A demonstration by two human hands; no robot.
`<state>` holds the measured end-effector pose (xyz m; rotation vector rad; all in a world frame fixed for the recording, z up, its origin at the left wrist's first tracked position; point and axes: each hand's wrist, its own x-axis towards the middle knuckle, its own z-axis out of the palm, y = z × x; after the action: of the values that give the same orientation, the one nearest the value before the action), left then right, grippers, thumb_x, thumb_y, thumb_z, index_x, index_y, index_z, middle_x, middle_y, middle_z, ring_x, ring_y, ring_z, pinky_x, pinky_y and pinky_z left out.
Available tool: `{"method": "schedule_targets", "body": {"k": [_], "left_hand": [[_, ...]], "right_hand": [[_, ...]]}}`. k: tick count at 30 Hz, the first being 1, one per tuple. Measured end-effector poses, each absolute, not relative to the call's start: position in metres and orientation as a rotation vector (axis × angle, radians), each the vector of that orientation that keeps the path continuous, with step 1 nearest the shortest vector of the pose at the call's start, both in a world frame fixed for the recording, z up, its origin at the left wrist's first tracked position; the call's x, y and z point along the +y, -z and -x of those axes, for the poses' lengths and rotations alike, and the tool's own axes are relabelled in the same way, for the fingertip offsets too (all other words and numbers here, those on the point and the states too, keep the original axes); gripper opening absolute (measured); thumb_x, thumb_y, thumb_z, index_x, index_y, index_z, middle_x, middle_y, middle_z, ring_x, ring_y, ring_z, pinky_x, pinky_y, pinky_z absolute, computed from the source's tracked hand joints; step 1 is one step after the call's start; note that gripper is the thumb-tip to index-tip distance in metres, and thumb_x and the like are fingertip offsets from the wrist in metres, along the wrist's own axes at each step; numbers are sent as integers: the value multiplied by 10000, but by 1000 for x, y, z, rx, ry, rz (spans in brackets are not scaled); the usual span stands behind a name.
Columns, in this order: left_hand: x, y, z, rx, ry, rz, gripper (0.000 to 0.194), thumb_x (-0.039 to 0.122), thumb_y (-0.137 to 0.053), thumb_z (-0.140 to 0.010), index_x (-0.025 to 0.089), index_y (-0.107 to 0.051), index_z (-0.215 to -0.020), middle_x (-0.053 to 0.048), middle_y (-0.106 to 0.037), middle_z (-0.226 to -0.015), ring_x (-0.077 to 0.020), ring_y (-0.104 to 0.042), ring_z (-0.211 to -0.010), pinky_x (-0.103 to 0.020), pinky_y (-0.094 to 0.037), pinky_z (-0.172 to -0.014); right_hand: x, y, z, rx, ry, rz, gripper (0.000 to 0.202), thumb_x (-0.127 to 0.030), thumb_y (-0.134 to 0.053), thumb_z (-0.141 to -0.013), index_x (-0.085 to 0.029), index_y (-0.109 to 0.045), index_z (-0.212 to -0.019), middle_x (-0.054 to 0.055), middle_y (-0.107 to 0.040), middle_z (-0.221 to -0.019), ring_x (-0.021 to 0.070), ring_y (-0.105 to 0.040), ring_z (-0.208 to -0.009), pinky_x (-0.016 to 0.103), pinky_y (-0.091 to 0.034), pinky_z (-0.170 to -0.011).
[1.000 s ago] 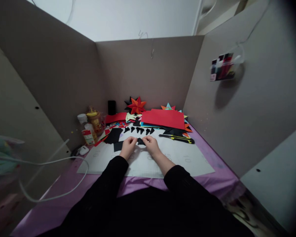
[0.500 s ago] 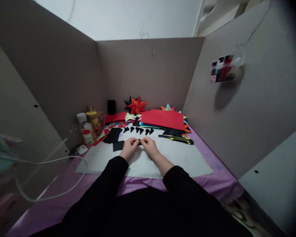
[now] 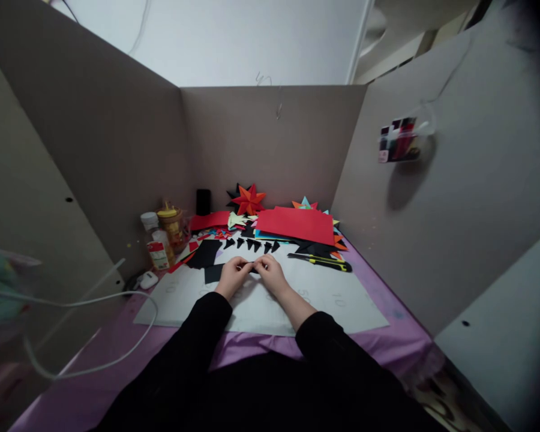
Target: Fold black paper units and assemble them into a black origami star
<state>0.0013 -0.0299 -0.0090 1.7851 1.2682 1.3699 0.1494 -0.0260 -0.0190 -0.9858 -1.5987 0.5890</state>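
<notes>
Between the fingertips of both hands is a small piece of black paper (image 3: 253,269), mostly covered by the fingers. My left hand (image 3: 234,275) pinches its left side, and my right hand (image 3: 270,273) pinches its right side. Both hands are held over a white sheet (image 3: 270,315) with faint pencilled numbers. Beside my left hand lies a black paper square (image 3: 212,275), with a larger black sheet (image 3: 206,254) behind it. Just beyond the hands, several small folded black paper pieces (image 3: 257,246) stand in a row.
A yellow-and-black utility knife (image 3: 326,262) lies at right. Behind are a stack of red paper (image 3: 294,225), an orange-red paper star (image 3: 248,200) and coloured scraps. Bottles (image 3: 158,243) and a white mouse-like object (image 3: 148,279) stand left. A white cable (image 3: 155,312) loops at left. Grey panels (image 3: 270,144) enclose the table.
The whole view has shifted, so the table appears slightly lower. Both hands stay together on the black paper piece, with a small shift in the fingers.
</notes>
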Motion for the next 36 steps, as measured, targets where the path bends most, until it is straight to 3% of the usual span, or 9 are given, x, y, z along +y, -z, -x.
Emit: {"method": "schedule_targets", "body": {"k": [3,10,14,21,26,31,36], "left_hand": [[-31,7,-2,1262,-1368,-1710,216,362,-603,-689,148,-596,-658,-3,-579,-623,-125,-505,-600,-232,-386,-588],[-29,5,8,1295,-1473,-1621,251,372,-509,-760,153,-565,-652,16,-514,-594,-122,-473,-600,-228,-365,-575],[-24,12,15,1480,-1545,-1593,260,367,-493,-769,163,-547,-617,11,-515,-590,-132,-479,-609,-240,-360,-591],[-29,17,4,1524,-1305,-2024,230,312,-476,-783,173,-585,-635,-34,-585,-684,-160,-528,-680,-268,-371,-661],[-34,17,-1,1518,-1159,-2148,198,288,-495,-776,177,-610,-660,-51,-595,-723,-168,-536,-703,-274,-371,-670],[-32,19,2,1502,-1171,-2129,198,291,-502,-776,181,-609,-650,-47,-590,-704,-165,-532,-678,-273,-367,-650],[-32,20,-3,1514,-1147,-2121,197,286,-498,-778,181,-618,-661,-49,-594,-708,-164,-536,-680,-269,-372,-645]], "right_hand": [[-25,22,-149,-1598,-624,1005,170,-281,-525,-757,-181,-580,-631,6,-527,-695,144,-508,-688,254,-399,-658],[-22,21,-150,-1483,-735,988,187,-328,-560,-721,-174,-560,-614,-2,-514,-660,140,-506,-656,260,-409,-626],[-25,4,-171,-1029,-903,973,219,-406,-570,-705,-194,-516,-712,-57,-438,-519,100,-424,-443,224,-352,-432],[-14,-59,-237,-926,-773,868,360,-301,-652,-635,-211,-510,-953,-64,-524,-570,97,-542,-471,197,-431,-443],[35,-49,-243,-1143,-581,1491,164,-273,-521,-662,-163,-549,-782,-18,-562,-550,145,-602,-529,226,-459,-475],[72,-9,-233,-1212,-480,1790,106,-275,-568,-600,-175,-585,-570,34,-559,-489,236,-613,-639,304,-462,-557],[82,13,-230,-1212,-269,2055,100,-209,-623,-587,-135,-655,-646,245,-609,-895,361,-504,-1017,450,-410,-779]]}}
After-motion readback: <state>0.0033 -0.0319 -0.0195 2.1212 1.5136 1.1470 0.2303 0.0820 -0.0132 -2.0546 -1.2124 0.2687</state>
